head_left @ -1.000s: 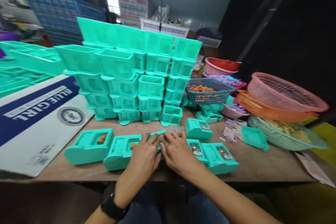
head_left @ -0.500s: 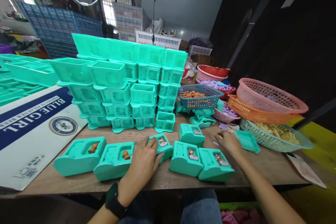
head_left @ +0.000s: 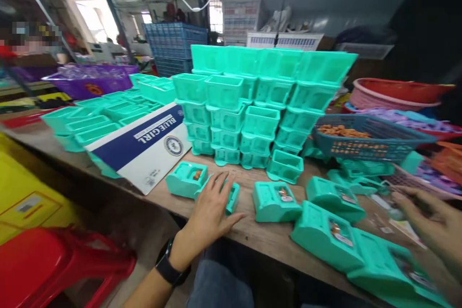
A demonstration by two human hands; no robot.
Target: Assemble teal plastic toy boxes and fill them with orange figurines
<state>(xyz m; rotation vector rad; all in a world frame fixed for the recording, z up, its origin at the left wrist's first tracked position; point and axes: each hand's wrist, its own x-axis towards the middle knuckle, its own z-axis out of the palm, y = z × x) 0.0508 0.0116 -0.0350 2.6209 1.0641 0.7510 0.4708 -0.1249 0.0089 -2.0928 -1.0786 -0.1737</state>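
Observation:
My left hand (head_left: 214,204) lies with spread fingers over a teal plastic box (head_left: 233,199), covering most of its top. To its left sits a similar teal box (head_left: 187,178) with a small brown piece in its recess. On the right, a teal box (head_left: 276,202) with a brown piece and a white label stands apart from several like it, such as this labelled box (head_left: 327,236). At the right edge, my right hand (head_left: 431,221) is blurred, its thumb and finger closed together above small clear and white pieces (head_left: 380,202). What they pinch is unclear.
Stacked teal bins (head_left: 260,122) rise behind the boxes. A BLUE GIRL carton sheet (head_left: 155,154) leans at left beside more teal bins (head_left: 94,127). A blue-grey basket (head_left: 375,142) of brown pieces stands at right. A red stool (head_left: 54,264) is lower left.
The view has turned left. My left hand has moved from a labelled box to the box on its left. My right hand stays near the small pieces, now at the picture's edge.

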